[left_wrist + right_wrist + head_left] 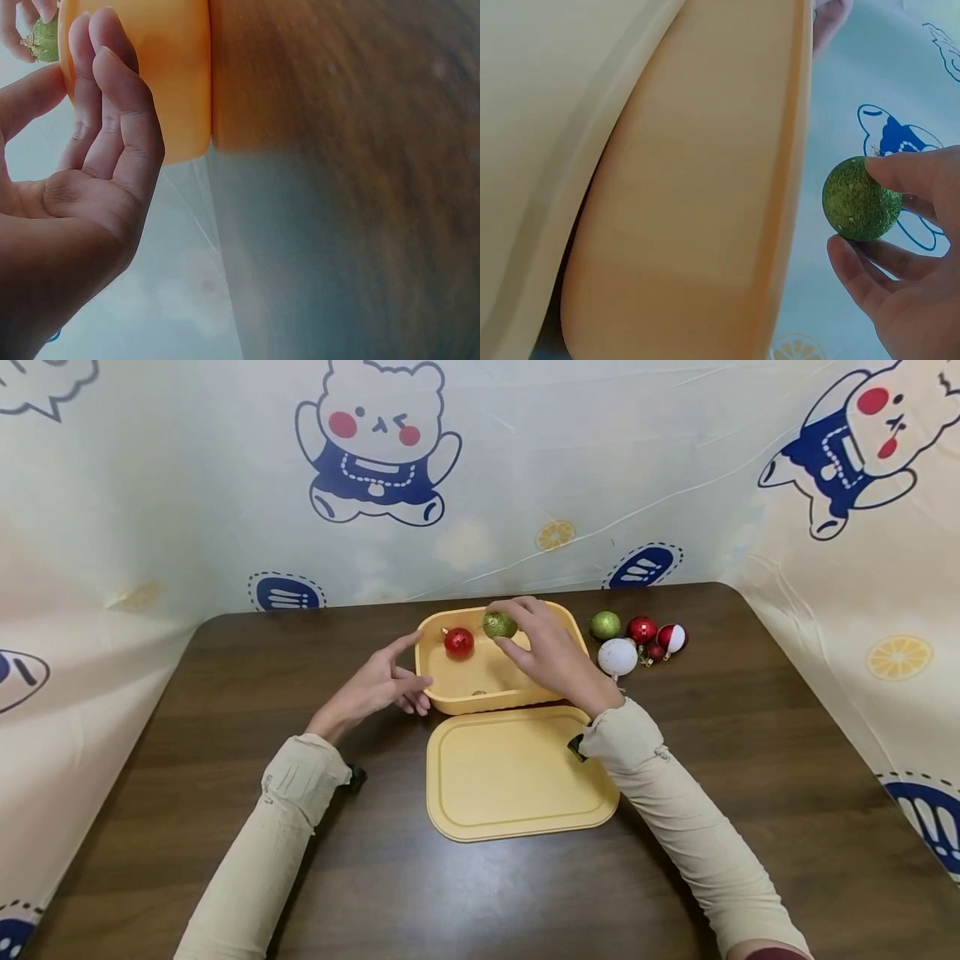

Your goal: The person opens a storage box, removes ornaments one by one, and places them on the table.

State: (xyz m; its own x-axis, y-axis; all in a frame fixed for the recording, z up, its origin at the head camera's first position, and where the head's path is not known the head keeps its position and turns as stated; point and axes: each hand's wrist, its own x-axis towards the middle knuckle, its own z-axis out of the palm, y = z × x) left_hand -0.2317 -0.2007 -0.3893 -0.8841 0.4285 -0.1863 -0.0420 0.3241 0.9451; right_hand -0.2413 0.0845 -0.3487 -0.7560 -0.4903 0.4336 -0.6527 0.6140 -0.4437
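Note:
In the head view, my right hand (pixel 551 647) pinches a green glitter Christmas ball (pixel 498 626) between thumb and fingers, over the yellow box (pixel 510 700). The right wrist view has this green ball (pixel 861 199) at the fingertips, above the level of the box rim. A shiny red Christmas ball (pixel 459 643) lies inside the box toward the left. My left hand (pixel 382 681) is at the box's left end, its index finger and thumb touching the rim. In the left wrist view the other fingers (pixel 124 90) lie loosely bent beside the box's outer wall.
The flat yellow lid (pixel 521 777) lies on the dark wooden table (pixel 360 877), just in front of the box. Right of the box sit another green ball (pixel 605 625), a white ball (pixel 618 657) and several red ornaments (pixel 642 630). A printed curtain (pixel 510 460) hangs behind the table.

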